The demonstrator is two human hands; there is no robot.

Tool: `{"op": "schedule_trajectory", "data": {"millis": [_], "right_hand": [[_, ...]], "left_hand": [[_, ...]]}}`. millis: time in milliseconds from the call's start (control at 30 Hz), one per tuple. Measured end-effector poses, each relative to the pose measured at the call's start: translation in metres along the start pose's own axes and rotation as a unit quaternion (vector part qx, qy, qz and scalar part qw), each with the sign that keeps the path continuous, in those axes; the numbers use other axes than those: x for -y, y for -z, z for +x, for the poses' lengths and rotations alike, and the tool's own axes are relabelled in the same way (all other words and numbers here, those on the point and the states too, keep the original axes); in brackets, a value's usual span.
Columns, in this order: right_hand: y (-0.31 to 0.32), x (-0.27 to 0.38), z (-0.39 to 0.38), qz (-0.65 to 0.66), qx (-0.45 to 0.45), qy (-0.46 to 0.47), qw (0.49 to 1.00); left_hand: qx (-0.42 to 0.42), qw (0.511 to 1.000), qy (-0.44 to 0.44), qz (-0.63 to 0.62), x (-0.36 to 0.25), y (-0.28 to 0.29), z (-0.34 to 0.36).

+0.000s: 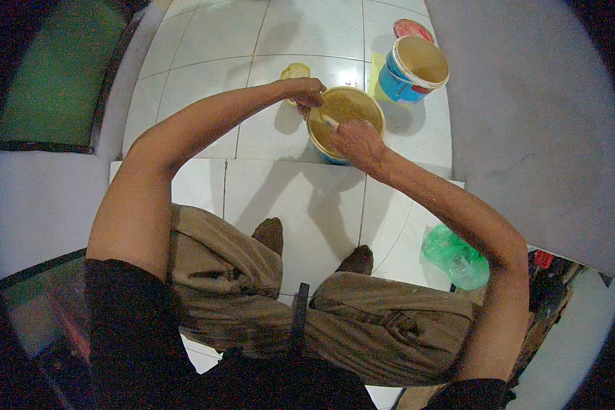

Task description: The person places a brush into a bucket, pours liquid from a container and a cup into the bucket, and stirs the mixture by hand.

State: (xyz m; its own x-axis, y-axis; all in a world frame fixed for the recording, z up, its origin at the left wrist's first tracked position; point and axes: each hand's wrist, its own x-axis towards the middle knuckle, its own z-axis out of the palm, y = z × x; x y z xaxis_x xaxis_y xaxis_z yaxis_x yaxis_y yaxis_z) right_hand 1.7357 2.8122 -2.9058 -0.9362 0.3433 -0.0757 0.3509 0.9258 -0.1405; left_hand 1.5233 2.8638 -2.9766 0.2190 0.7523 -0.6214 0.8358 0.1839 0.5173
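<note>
A round bucket (380,111) with a pale rim and blue outer wall stands on the white tiles in front of me, yellowish-brown inside. My left hand (306,92) is closed on its rim at the left side. Over the right part of the opening, my right hand (357,143) is closed around a pale stick-like handle (329,121) that points down into the bucket. Whatever is at the handle's lower end is hidden. Partly behind my left wrist stands a small yellow container (295,71).
A second blue bucket (398,87) with a whitish rim stands to the far right on a yellow sheet (376,67). Behind it lies a red lid (413,29). A green plastic bag (456,254) rests near my right elbow. A grey wall (526,116) bounds the right side.
</note>
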Motion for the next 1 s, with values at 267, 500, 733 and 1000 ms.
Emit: {"op": "schedule_trajectory", "data": {"millis": [267,500,733,1000], "right_hand": [[-0.018,-0.017,0.000,-0.136,-0.010,0.019,0.990],[-0.051,-0.032,0.005,-0.119,-0.035,-0.029,0.992],[-0.004,-0.028,0.019,-0.141,0.060,-0.078,0.985],[0.155,-0.048,-0.038,-0.056,-0.009,-0.060,0.997]], "left_hand": [[0.008,0.999,-0.038,0.037,-0.002,0.005,0.002],[-0.003,0.998,-0.032,0.050,-0.013,0.012,-0.008],[-0.019,0.999,-0.022,0.033,-0.006,0.029,-0.013],[-0.043,0.992,-0.019,-0.116,-0.079,0.031,-0.100]]}}
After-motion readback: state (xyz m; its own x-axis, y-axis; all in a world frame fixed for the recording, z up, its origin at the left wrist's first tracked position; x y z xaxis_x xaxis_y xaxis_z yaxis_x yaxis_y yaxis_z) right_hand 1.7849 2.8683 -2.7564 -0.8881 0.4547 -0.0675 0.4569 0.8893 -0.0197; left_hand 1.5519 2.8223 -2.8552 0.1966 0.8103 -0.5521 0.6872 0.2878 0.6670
